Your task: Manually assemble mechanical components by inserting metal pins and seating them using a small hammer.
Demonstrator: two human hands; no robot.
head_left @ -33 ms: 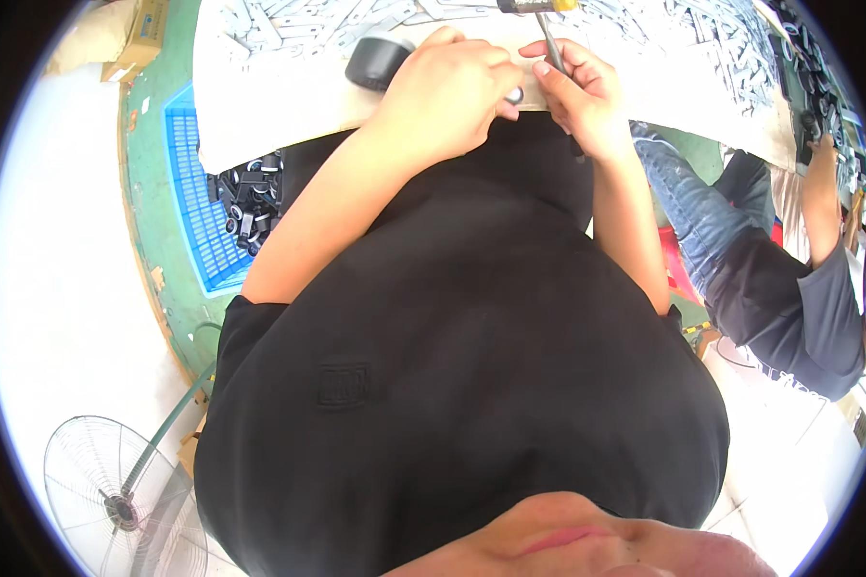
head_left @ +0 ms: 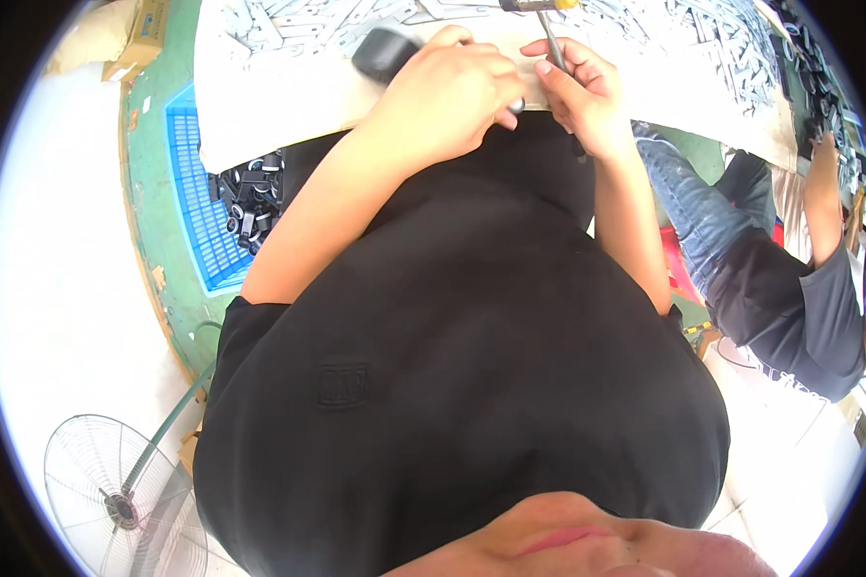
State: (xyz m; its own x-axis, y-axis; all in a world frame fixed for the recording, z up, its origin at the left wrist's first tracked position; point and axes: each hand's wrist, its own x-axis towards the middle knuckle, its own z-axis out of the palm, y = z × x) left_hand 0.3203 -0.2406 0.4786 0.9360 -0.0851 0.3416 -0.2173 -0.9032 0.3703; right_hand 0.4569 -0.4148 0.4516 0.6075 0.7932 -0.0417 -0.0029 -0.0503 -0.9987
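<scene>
My left hand (head_left: 452, 96) is closed, its back toward me, with a black rounded part (head_left: 385, 55) sticking out on its thumb-far side, blurred by motion. A small silvery round end (head_left: 517, 105) shows by its fingertips; whether both belong to one piece I cannot tell. My right hand (head_left: 585, 94) is wrapped loosely round the slim dark handle of a hammer (head_left: 553, 43), its thumb along it. The hammer's dark-and-yellow head is cut by the upper picture edge. Both hands are over the near edge of the pale-topped table (head_left: 279, 111).
Many flat grey metal pieces (head_left: 303, 31) cover the far table, and more (head_left: 731, 48) lie at right. On the left, a blue basket (head_left: 191, 183) holds black parts. A fan (head_left: 120, 510) stands lower left. Another person (head_left: 760, 250) is at the right.
The black rounded part has tilted and shifted slightly to the right. The silvery end and my left fingers have moved slightly. My right hand and the hammer stay nearly still.
</scene>
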